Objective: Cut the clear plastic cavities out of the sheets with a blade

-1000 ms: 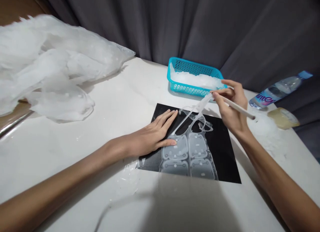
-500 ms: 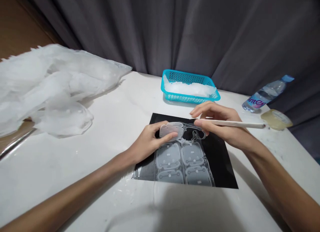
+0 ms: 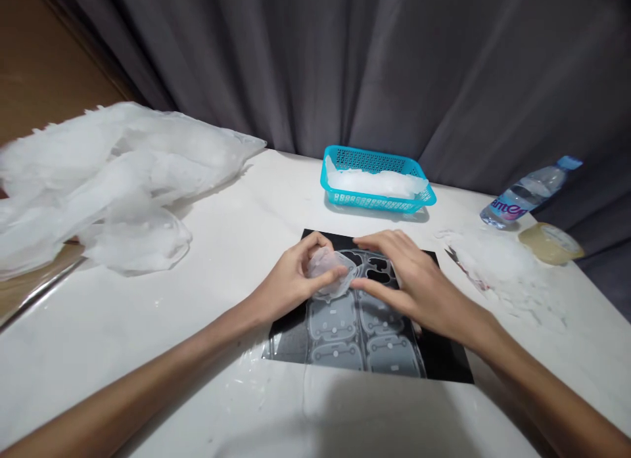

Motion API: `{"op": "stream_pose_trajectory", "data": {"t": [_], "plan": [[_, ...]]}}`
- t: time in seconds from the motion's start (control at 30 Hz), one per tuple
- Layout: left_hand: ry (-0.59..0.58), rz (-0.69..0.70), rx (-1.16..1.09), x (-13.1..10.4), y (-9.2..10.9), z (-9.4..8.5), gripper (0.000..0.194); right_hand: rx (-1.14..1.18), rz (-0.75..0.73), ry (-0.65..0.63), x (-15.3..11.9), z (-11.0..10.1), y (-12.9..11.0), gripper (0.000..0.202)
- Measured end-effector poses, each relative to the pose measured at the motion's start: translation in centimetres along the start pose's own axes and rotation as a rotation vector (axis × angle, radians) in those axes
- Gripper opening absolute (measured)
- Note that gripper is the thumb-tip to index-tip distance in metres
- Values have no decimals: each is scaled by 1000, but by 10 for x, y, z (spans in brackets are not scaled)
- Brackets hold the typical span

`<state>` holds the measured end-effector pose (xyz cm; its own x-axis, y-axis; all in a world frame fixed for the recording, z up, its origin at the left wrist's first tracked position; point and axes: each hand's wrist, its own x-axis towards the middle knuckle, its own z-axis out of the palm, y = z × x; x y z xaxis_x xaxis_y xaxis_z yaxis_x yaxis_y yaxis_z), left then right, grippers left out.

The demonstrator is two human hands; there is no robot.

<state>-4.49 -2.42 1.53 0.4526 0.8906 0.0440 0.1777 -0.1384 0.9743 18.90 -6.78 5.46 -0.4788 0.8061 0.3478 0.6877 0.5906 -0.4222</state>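
Observation:
My left hand is closed around several thin, translucent plastic pieces, bunched together with the thumb on top. Beside it, my right hand is open, thumb and fingers spread apart. Its thumb tip is close to the edge of the held pieces; whether it touches them I cannot tell. Beneath both hands lies a clear moulded sheet with rounded rectangular shapes and cut-out openings near its top. That sheet rests on a black mat, partly covered by my right hand.
A blue basket with white film inside stands at the back. Large white plastic bags fill the left. On the right are a water bottle, a yellowish tub, white scraps and a thin pointed tool.
The white stick-like tool has left my right hand, which has turned palm down and come nearer my left. The pieces in my left hand are now more bunched and tilted.

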Motion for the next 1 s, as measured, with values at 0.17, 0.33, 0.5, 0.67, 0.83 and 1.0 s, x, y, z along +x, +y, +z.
{"op": "stream_pose_trajectory", "data": {"t": [0.17,0.33,0.5,0.67,0.83,1.0], "plan": [[-65,-15,59,0,1,-1,32,52,-14,-60,-2,23,1,14],[-72,-36,165,-2,4,-2,29,17,-43,-82,-5,23,4,16],[-138,-4,263,-4,7,2,28,-127,-70,-52,-4,33,-1,18],[402,-162,-95,14,-5,-26,16,-265,-82,-23,-13,34,-6,19],[315,-108,-199,24,-3,-56,21,-75,111,-97,-17,20,4,12],[-74,-82,-287,4,19,-27,27,15,186,104,-8,18,7,13]]}}
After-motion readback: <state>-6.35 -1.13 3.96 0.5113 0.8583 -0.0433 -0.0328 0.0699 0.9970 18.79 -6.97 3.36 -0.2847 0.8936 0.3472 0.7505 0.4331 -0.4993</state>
